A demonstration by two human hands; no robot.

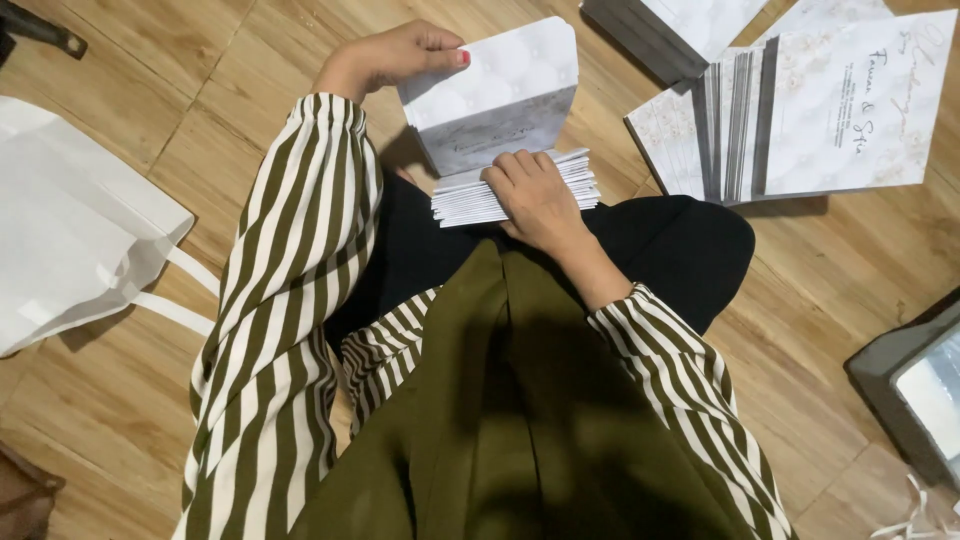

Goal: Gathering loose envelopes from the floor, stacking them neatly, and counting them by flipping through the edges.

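On lap: one envelope point(497, 95), one stack point(515, 192).

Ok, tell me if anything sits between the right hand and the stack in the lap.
Nothing visible does. The right hand lies flat on the stack, touching it. The left hand holds one card upright just behind the stack, out of the way.

Stack of cards point(520, 195) on the lap, right hand point(535, 195) resting on it; envelope point(495, 90) just beyond, in the left hand point(395, 55). Fanned cards point(800, 110) on the floor point(160, 90) far right; bag point(70, 220) left; box point(900, 380) near right.
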